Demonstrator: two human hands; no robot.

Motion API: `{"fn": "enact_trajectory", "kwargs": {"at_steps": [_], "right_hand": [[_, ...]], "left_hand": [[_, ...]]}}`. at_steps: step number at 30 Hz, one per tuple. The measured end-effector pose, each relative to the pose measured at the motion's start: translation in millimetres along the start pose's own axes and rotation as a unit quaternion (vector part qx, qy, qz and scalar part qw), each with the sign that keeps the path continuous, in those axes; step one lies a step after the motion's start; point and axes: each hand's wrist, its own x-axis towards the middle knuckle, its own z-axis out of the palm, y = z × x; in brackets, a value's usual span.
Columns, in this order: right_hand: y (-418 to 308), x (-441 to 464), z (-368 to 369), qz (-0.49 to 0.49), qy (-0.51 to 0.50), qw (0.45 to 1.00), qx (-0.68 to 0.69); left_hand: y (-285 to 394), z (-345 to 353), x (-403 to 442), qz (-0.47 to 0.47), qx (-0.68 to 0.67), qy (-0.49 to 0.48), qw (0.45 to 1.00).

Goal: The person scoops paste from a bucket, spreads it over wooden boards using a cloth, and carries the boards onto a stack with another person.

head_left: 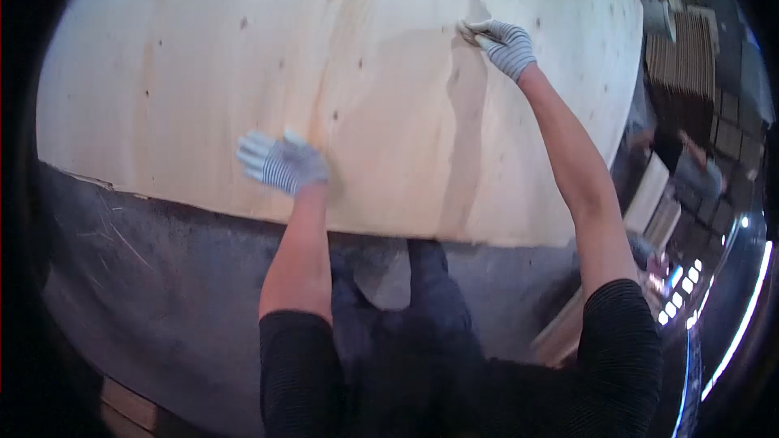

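A large sheet of pale wood with several knots and brownish streaks lies before me and fills most of the head view. My left hand, in a striped glove, rests on or just over the sheet near its front edge, fingers stretched out and nothing held. Farther out to the right, my right hand wears a similar glove. Its fingers are pinched together close to the surface at a small dark patch. Whatever is between those fingertips is too small to name. A shadow from my right arm falls across the wood.
The grey floor shows below the sheet's uneven front edge. At right stand stacked thin wooden sheets and pale boards. Another person is beyond them. A wooden piece lies at the lower left.
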Motion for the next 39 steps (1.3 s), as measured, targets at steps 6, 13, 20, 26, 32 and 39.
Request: {"fn": "enact_trajectory", "kwargs": {"at_steps": [6, 13, 20, 26, 32, 39], "right_hand": [[-90.4, -292.1, 172.8, -0.057, 0.090, 0.990, -0.097], [-185.9, -366.2, 333.7, 0.051, 0.274, 0.960, -0.036], [-254.9, -260.9, 262.7, 0.203, 0.288, 0.799, 0.487], [-186.5, -169.1, 327.2, 0.151, 0.278, 0.943, 0.105], [-277.9, -197.5, 435.2, 0.116, 0.317, 0.941, -0.030], [-384.0, -178.4, 429.5, 0.216, 0.355, 0.897, 0.150]], "left_hand": [[-4.6, -8.3, 2.8, 0.008, -0.012, -0.023, 1.000], [-90.3, -43.8, 60.9, 0.452, -0.145, -0.108, 0.874], [-242.2, 6.8, 272.9, 0.198, -0.040, 0.127, 0.971], [-248.8, 17.5, 298.6, 0.213, -0.012, 0.108, 0.971], [-247.0, -16.1, 309.0, 0.191, -0.037, 0.016, 0.981], [-317.3, -7.4, 461.6, 0.516, -0.171, -0.051, 0.838]]}}
